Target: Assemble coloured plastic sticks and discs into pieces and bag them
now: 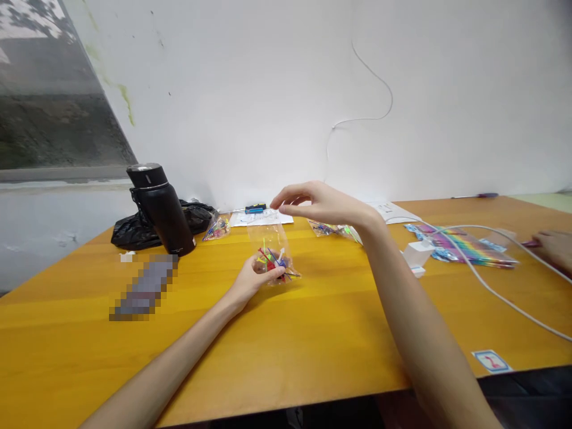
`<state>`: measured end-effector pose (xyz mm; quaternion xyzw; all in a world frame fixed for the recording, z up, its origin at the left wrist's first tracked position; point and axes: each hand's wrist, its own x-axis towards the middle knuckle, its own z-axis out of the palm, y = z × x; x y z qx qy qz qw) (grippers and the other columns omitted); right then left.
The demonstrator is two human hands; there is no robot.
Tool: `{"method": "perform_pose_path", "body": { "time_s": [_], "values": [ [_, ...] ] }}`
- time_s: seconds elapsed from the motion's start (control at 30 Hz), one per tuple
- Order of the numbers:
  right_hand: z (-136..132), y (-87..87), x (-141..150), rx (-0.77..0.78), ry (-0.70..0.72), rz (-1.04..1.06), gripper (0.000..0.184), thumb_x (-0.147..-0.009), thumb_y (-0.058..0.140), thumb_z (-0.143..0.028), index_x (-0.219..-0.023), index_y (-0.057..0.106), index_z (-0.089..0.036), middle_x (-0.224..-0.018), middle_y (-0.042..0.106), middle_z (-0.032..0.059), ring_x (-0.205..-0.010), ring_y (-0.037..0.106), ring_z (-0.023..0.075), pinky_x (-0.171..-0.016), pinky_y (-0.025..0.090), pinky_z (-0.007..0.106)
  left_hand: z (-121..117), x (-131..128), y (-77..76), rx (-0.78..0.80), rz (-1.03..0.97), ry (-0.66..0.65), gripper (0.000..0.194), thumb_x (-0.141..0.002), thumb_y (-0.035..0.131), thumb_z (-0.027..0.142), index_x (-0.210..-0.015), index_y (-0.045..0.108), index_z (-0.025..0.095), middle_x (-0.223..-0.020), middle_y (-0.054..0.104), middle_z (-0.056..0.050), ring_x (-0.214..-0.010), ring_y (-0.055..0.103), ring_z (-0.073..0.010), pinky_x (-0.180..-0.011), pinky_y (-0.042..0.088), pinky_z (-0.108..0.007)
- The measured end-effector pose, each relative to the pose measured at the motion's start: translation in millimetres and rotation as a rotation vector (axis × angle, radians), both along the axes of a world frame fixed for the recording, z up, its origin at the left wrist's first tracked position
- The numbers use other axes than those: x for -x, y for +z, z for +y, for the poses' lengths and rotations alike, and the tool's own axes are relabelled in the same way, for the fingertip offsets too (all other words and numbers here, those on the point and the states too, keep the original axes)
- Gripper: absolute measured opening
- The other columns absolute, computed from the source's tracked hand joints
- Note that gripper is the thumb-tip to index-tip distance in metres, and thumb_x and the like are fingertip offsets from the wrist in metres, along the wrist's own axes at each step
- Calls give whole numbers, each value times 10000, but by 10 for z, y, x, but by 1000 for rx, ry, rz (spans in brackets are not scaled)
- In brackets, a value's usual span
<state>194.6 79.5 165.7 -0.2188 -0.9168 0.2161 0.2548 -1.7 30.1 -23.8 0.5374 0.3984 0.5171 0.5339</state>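
A clear plastic bag [268, 235] stands over the table, with small coloured plastic pieces [273, 260] in red, yellow, blue, white and green gathered at its bottom. My left hand [255, 275] grips the lower part of this bag from the left, thumb across the front. Above it, my right hand [308, 201] reaches over from the right, wrist bent, with fingers and thumb pinched together at the bag's upper edge. The exact contact at those fingertips is hard to make out.
A black bottle [158, 208] and black plastic bag [129, 229] stand left, behind a pixelated flat object [145, 289]. Screwdrivers [255, 208] lie on paper at the back. To the right are rainbow-coloured packs [473, 247], a white cable [487, 286] and another person's hand [554, 247].
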Motion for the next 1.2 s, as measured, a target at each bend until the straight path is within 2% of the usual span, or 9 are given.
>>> {"method": "perform_pose_path", "body": {
  "time_s": [0.1,0.2,0.33,0.43,0.53,0.7,0.97,1.1,1.2],
  "values": [
    [48,-217,-26,-50,-176,208,283,-965,539,-390,-1101,700,-201,-1134,716,69,-986,641,189,-869,486,332,36,-17,-49,51,3,45,506,-707,846,423,-1073,662,126,-1078,757,-134,-922,731,-239,-885,552,-362],
    [113,-703,-43,12,-335,352,338,-980,510,-454,-1110,660,-181,-1105,704,85,-970,631,193,-859,485,344,60,-32,-99,42,-12,35,494,-708,846,412,-1063,656,125,-1101,752,-134,-968,724,-242,-900,556,-360],
    [155,-1399,-12,338,-258,357,342,-939,572,-486,-1084,650,-186,-1101,685,79,-949,633,188,-811,508,319,67,-29,-129,20,56,33,575,-692,865,389,-1153,608,162,-1029,762,-96,-897,730,-224,-836,567,-339],
    [135,-1643,41,438,-193,424,289,-907,621,-471,-927,647,-183,-923,678,43,-831,627,167,-769,502,299,59,-14,-108,0,77,9,590,-711,853,387,-1195,585,182,-1061,755,-91,-889,731,-215,-841,562,-333],
    [100,-1687,56,477,-207,517,294,-912,610,-472,-860,627,-183,-809,653,20,-764,610,157,-717,478,282,44,-6,-81,-22,93,-18,497,-774,798,415,-1166,596,184,-1062,752,-93,-875,733,-213,-835,561,-333],
    [90,-1739,18,457,-262,554,286,-903,626,-461,-863,661,-179,-792,643,16,-745,591,153,-708,461,281,33,-11,-72,-11,47,-71,482,-788,785,417,-1162,577,195,-1133,740,-110,-929,736,-236,-867,565,-369],
    [74,-1737,36,491,-263,571,287,-877,652,-475,-861,644,-188,-796,627,7,-747,580,149,-704,452,276,-15,-9,24,60,53,-51,585,-732,837,384,-1194,539,185,-1166,732,-143,-968,734,-263,-893,561,-407],
    [25,-1681,35,524,-232,568,297,-868,665,-489,-889,627,-195,-798,624,4,-750,583,151,-697,453,273,-18,-1,32,8,52,-96,584,-741,834,355,-1227,548,202,-1301,670,-150,-1155,670,-286,-978,524,-405],
    [-7,-1657,30,529,-186,528,309,-876,657,-497,-862,625,-190,-751,609,-1,-710,567,144,-688,452,273,21,23,33,-73,-14,-59,459,-803,780,366,-1189,585,213,-1367,634,-131,-1279,594,-268,-1074,459,-394]
  ]
}}
